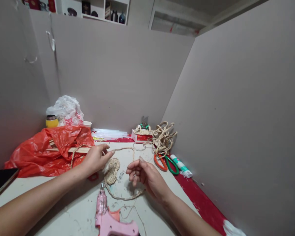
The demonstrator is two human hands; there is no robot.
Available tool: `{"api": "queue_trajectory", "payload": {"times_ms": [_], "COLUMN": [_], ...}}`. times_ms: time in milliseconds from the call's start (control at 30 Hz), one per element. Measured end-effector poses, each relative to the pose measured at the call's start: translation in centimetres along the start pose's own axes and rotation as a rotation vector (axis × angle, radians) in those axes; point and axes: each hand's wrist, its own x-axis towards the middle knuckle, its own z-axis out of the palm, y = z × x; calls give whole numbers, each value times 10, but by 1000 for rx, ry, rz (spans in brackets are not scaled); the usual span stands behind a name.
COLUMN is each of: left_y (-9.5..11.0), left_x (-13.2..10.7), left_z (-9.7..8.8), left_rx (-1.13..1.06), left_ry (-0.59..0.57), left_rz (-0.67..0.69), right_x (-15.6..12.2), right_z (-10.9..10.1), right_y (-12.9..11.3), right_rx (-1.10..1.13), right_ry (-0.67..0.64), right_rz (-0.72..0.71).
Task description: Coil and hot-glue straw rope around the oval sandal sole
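Left hand (96, 159), right hand (151, 178) half-curled; cannot tell if grasping cord (124, 198). One braided coil (112, 171), one pink glue gun (103, 218).

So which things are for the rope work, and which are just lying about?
Probably for the work:
- coiled rope, near the left hand
- rope strand
- pink glue gun

Seemingly just lying about:
- yellow jar
- white plastic bag
- white cup
- green-and-white tube
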Motion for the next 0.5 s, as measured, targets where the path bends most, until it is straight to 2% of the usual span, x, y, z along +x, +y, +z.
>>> {"api": "queue_trajectory", "payload": {"times_ms": [67, 167, 300, 400, 500], "left_y": [13, 30, 36, 38, 46], "left_x": [-6, -20, -31, -33, -34], "left_z": [2, 14, 25, 20, 13], "left_rx": [23, 32, 52, 53, 21], "left_ry": [26, -102, -209, -257, -386], "left_rz": [83, 167, 240, 293, 299], "right_x": [-1, -4, -8, -10, -12], "right_z": [2, 7, 14, 15, 13], "right_y": [0, -1, -5, -9, -13], "right_rx": [-1, -2, -5, 0, 15], "right_ry": [-18, -59, -124, -161, -220], "right_rz": [4, 3, 0, 6, 40]}}
